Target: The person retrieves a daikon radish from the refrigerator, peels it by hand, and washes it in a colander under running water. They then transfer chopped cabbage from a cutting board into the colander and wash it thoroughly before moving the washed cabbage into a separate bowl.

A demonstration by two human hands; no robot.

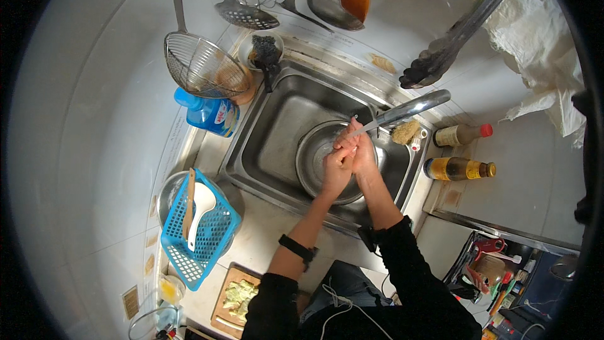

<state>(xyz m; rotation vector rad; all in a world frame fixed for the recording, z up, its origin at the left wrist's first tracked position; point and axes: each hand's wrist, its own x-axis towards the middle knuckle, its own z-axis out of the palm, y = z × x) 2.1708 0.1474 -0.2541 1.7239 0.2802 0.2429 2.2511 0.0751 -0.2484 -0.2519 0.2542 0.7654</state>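
Observation:
My left hand [337, 171] and my right hand [364, 153] press together over a round metal bowl [306, 163]. The bowl stands in the stainless steel sink [271, 137]. From the chrome faucet [410, 107] a stream of water [364, 128] falls onto my fingers. The fingers overlap and partly hide one another, so how far each hand is closed is unclear. No separate object shows between them. Black straps circle both forearms.
Left of the sink are a blue detergent bottle [212, 114] and a blue plastic basket [230, 217]. Two bottles stand right of it, one with a red cap [453, 135]. A cutting board [221, 309] bears chopped pale-green food [240, 296]. A wire skimmer [200, 63] and metal tongs [453, 42] hang above.

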